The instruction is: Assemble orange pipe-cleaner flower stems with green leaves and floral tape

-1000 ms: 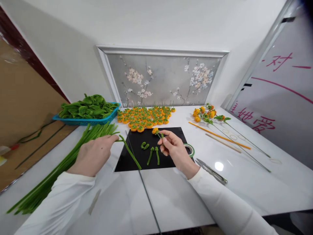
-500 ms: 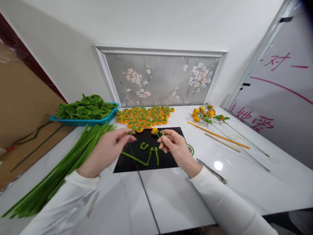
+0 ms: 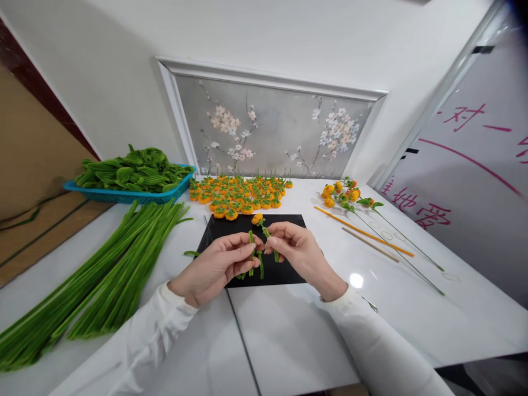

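My left hand (image 3: 225, 261) pinches a short green pipe cleaner (image 3: 251, 237), held upright between thumb and fingers. Close beside it, my right hand (image 3: 295, 247) grips another short green pipe cleaner (image 3: 266, 233), its lower end showing under the fingers. Both hands hover over a black mat (image 3: 289, 272). Just beyond the fingertips is a small orange pumpkin-like piece (image 3: 257, 219) with green on it. More cut green pieces (image 3: 261, 265) lie on the mat, partly hidden by my left hand.
Long green pipe cleaners (image 3: 119, 275) lie at left, before a blue basket (image 3: 165, 197) of green leaves. Several orange pieces (image 3: 247, 209) stand in rows behind the mat. Finished orange stems (image 3: 350, 195), an orange strip (image 3: 363, 231) and a tan stick (image 3: 371, 245) lie at right.
My left hand has moved right and come close to my right hand, with a green pipe cleaner upright in its fingers. My right hand has stayed near its place. The view has shifted slightly.
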### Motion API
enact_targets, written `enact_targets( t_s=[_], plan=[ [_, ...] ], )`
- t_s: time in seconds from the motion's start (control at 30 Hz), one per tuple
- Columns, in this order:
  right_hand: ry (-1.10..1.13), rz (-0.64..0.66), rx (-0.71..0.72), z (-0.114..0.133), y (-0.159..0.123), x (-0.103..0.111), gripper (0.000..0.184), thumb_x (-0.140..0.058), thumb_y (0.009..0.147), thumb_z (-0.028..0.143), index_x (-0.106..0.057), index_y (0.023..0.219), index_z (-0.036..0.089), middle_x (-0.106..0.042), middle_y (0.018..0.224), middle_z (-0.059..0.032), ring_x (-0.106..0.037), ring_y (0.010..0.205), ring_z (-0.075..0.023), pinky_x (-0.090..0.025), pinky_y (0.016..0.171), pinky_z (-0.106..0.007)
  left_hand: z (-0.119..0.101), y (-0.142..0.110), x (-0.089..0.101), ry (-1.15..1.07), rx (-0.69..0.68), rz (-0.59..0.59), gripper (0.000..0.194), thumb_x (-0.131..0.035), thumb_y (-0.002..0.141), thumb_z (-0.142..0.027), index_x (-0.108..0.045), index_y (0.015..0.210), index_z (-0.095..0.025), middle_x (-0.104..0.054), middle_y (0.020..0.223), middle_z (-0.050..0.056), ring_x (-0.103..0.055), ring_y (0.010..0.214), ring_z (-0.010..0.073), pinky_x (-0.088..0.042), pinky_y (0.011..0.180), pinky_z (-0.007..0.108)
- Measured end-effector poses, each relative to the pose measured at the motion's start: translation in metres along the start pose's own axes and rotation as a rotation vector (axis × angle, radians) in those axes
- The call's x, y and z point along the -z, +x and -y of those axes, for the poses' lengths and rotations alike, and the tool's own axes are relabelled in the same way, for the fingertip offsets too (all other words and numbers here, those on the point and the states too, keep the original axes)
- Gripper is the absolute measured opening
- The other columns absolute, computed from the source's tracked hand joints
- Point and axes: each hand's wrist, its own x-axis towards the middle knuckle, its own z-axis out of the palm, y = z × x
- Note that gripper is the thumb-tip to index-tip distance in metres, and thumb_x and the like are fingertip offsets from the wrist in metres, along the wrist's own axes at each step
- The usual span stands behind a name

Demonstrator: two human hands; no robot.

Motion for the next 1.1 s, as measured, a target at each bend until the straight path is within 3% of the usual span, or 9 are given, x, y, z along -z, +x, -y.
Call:
enact_targets(
  t_s=[0.2,0.33,0.4,0.63,0.9,1.1],
  plan=[
    [-0.077,0.015,-0.015,0.003,-0.004,0.000,0.017,-0.063,0.079,0.032,-0.063,0.088,0.017,-0.066,0.067,-0.0005,-0.060,0.061,-0.0132,-0.045,0.051,-0.023,0.003,-0.003,-0.005,0.103,-0.061,0.010,0.017,-0.061,0.084,-0.033,-0.065,0.081,-0.016,-0.058,0.073,-0.001,-0.055,0.058,0.0056,-0.042,0.048,0.012],
    [-0.367,-0.028,0.240,0.000,-0.005,0.002,0.007,-0.061,0.081,0.024,-0.067,0.083,0.019,-0.064,0.078,-0.0020,-0.060,0.072,-0.0143,-0.048,0.063,-0.026,0.006,-0.005,-0.006,0.147,-0.060,0.030,0.015,-0.062,0.083,-0.031,-0.063,0.080,-0.016,-0.060,0.074,-0.001,-0.056,0.059,0.0060,-0.042,0.049,0.013],
    [-0.520,-0.050,0.374,0.001,-0.005,0.003,0.012,-0.056,0.084,0.019,-0.068,0.083,0.021,-0.063,0.083,-0.0028,-0.059,0.077,-0.0148,-0.049,0.070,-0.027,0.007,-0.006,-0.006,0.143,-0.051,0.024,0.016,-0.062,0.082,-0.031,-0.063,0.078,-0.016,-0.061,0.075,0.000,-0.057,0.060,0.0061,-0.042,0.050,0.013],
    [-0.782,-0.082,0.507,0.001,-0.004,0.008,0.021,-0.046,0.090,0.017,-0.067,0.090,0.020,-0.061,0.094,-0.0072,-0.059,0.089,-0.0172,-0.050,0.079,-0.030,0.009,-0.003,-0.002,0.111,-0.041,-0.016,0.012,-0.064,0.082,-0.027,-0.065,0.081,-0.015,-0.060,0.074,0.000,-0.054,0.058,0.0032,-0.040,0.048,0.009],
    [-0.783,0.037,0.491,-0.005,-0.004,0.003,0.020,-0.044,0.091,0.017,-0.063,0.095,0.021,-0.064,0.090,-0.0049,-0.060,0.086,-0.0160,-0.050,0.079,-0.028,0.015,0.002,0.004,0.024,-0.013,-0.011,0.014,-0.065,0.081,-0.028,-0.061,0.077,-0.015,-0.060,0.080,0.001,-0.062,0.070,0.0077,-0.045,0.050,0.009],
    [-0.602,-0.030,0.307,-0.011,-0.004,0.003,0.028,-0.043,0.089,0.016,-0.054,0.113,0.023,-0.060,0.085,-0.0018,-0.062,0.071,-0.0125,-0.052,0.064,-0.024,0.013,0.000,0.000,0.056,-0.018,-0.007,0.014,-0.066,0.080,-0.028,-0.063,0.076,-0.015,-0.059,0.076,0.000,-0.059,0.063,0.0054,-0.042,0.047,0.009]
  ],
)
